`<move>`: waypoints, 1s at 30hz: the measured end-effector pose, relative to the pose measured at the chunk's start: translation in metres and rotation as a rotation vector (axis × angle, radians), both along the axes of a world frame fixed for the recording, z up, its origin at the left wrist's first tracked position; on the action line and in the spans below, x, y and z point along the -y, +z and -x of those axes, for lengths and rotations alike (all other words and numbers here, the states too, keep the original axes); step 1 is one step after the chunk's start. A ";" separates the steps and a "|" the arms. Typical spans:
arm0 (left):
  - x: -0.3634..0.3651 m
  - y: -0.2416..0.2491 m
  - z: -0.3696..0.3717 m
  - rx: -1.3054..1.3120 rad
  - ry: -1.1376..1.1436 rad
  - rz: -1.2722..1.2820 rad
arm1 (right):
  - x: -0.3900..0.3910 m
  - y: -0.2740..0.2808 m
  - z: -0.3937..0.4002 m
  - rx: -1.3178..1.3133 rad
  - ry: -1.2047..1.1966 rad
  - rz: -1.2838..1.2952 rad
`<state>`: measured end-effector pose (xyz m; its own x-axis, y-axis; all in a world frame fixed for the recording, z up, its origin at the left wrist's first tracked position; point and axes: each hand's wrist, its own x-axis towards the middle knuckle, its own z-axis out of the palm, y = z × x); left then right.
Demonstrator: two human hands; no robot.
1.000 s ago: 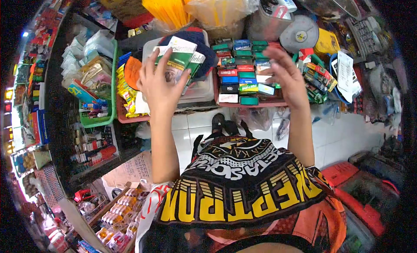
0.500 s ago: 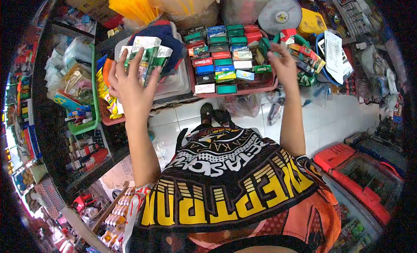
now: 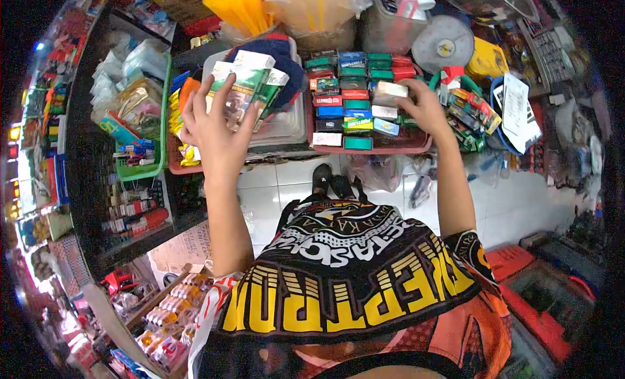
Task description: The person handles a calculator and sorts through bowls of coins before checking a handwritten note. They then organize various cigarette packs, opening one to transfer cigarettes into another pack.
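My left hand point(image 3: 220, 122) is closed around several white-and-green cigarette packs point(image 3: 250, 70), fanned upright above a clear plastic container lid point(image 3: 286, 122). A dark blue cloth item with a red edge point(image 3: 286, 56) lies behind them. On the right, my right hand point(image 3: 426, 112) pinches a pale cigarette pack point(image 3: 389, 93) between thumb and fingers. It is tilted over a reddish tray point(image 3: 416, 146) where many cigarette packs point(image 3: 355, 94) lie in rows, in green, red, blue and white. The lower part of the left hand's packs is hidden by its fingers.
A green basket point(image 3: 161, 131) with plastic bags stands at the left. Right of the tray are a blue-rimmed bin point(image 3: 500, 125) with papers and a round dial scale point(image 3: 444, 45). Yellow packaging point(image 3: 237, 8) sits at the back. White floor tiles point(image 3: 260, 178) show below.
My right hand was apart from the packs with fingers spread; it now grips a pale pack over the tray. My left hand keeps its packs. The whole view has shifted slightly.
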<state>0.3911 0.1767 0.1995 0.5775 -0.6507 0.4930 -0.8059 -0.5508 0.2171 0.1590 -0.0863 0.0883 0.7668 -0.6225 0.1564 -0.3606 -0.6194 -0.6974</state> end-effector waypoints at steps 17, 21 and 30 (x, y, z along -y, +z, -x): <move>0.012 -0.008 -0.001 -0.111 0.005 0.093 | -0.069 0.105 -0.058 0.733 -0.116 -0.931; 0.005 0.004 -0.005 -0.288 -0.180 0.710 | -0.079 0.106 -0.094 0.720 -0.038 -0.960; -0.024 0.009 -0.015 -0.192 -0.159 0.719 | -0.117 0.090 -0.185 0.353 -0.008 -0.042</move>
